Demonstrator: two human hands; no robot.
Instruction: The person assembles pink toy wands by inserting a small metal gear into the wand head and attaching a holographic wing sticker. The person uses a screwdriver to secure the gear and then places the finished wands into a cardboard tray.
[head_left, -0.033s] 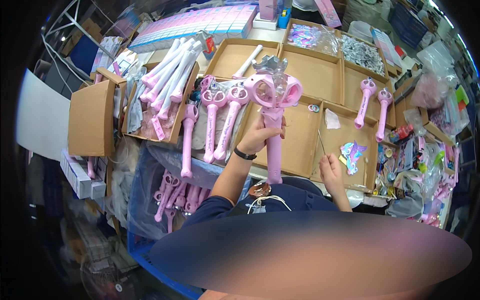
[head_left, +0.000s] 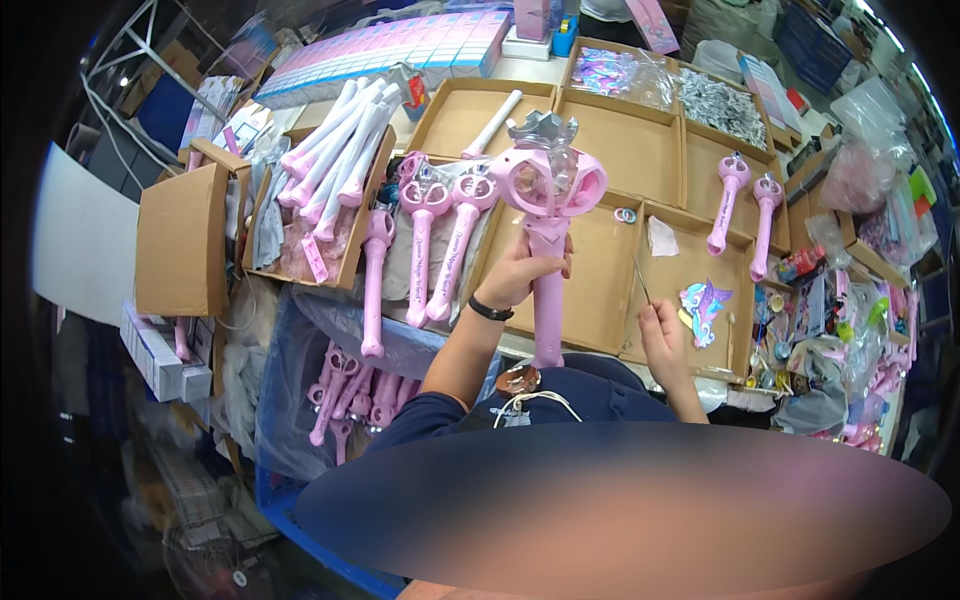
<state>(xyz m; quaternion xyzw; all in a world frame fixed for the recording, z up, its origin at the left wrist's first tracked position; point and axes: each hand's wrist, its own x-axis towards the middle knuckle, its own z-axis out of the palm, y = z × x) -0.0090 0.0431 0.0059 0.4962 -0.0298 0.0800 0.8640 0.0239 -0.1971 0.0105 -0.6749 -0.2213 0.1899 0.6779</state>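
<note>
left fingers (head_left: 535, 262) wrap the pink wand (head_left: 548, 215) upright; right fingers (head_left: 655, 312) pinch thin tweezers (head_left: 640, 280) over a cardboard tray (head_left: 600, 300).

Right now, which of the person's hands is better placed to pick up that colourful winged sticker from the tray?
The right hand, probably: it holds a thin tool just beside the sticker, while the left hand grips the pink wand.

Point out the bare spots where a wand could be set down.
Bare cardboard: the tray under the held wand in the left hand, and the tray behind it. Crowded: the left box of white handles and the right edge's clutter.
</note>
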